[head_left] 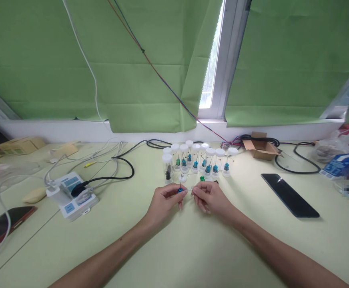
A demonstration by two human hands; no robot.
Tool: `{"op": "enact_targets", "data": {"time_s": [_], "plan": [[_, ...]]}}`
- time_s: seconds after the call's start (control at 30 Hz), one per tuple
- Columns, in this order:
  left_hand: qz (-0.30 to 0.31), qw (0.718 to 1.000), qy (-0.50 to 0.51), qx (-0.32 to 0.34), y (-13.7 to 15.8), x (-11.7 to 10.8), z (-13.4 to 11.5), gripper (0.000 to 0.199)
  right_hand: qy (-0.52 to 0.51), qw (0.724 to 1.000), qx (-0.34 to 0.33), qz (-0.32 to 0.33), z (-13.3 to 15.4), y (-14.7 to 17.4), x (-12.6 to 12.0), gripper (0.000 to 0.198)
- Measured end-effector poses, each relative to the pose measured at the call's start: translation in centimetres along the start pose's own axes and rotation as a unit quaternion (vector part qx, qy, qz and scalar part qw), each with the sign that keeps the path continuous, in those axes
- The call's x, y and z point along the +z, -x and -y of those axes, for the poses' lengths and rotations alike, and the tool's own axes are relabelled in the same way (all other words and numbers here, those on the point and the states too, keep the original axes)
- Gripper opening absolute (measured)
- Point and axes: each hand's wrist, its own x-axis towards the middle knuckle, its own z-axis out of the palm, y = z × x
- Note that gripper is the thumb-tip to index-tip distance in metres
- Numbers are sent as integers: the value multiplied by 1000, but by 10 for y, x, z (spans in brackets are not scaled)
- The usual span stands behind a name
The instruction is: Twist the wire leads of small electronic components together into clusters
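Observation:
My left hand (167, 200) pinches a small blue piece (179, 191) from which a thin metal rod stands up. Another thin rod (188, 190) runs sideways from that piece to my right hand (210, 197), whose thumb and forefinger are closed on its far end. Just beyond my hands stand several clear tubes (195, 160) with white caps, most holding a blue piece on thin wires. One tube (167, 170) at the left holds dark pieces. A small green piece (202, 179) lies behind my right hand, and a white cap (183, 177) behind my left.
At the left is a white power strip (78, 196) with plugs and cables, beside a red-edged phone (6, 228). To the right lie a black phone (290, 195), an open cardboard box (261, 150) and a blue-and-white box (342, 165). Black cable (294, 170) curls along the back.

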Motion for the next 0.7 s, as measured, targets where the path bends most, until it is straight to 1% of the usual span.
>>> {"op": "enact_targets", "data": {"time_s": [0.1, 0.23, 0.37, 0.47, 0.53, 0.63, 0.7], "plan": [[-5, 1000, -7, 7, 1, 0, 0, 21, -71, 996, 51, 14, 0, 1, 0, 38], [-8, 1000, -4, 17, 1, 1, 0, 18, -165, 979, 109, 39, 2, 2, -1, 32], [-17, 1000, -8, 20, 1, 1, 1, 17, -204, 968, 138, 39, 4, 1, -1, 31], [-17, 1000, -9, 13, 1, 1, 2, 17, -194, 972, 130, 40, 4, 1, 0, 31], [-18, 1000, -3, 5, 0, 1, 3, 17, -162, 979, 118, 34, 3, 0, 0, 32], [-22, 1000, 9, -7, 0, 1, 3, 18, -80, 992, 97, 12, 1, 0, 3, 38], [-27, 999, 15, -13, -1, 0, 3, 18, -8, 998, 69, -10, 0, 0, 4, 41]]}}
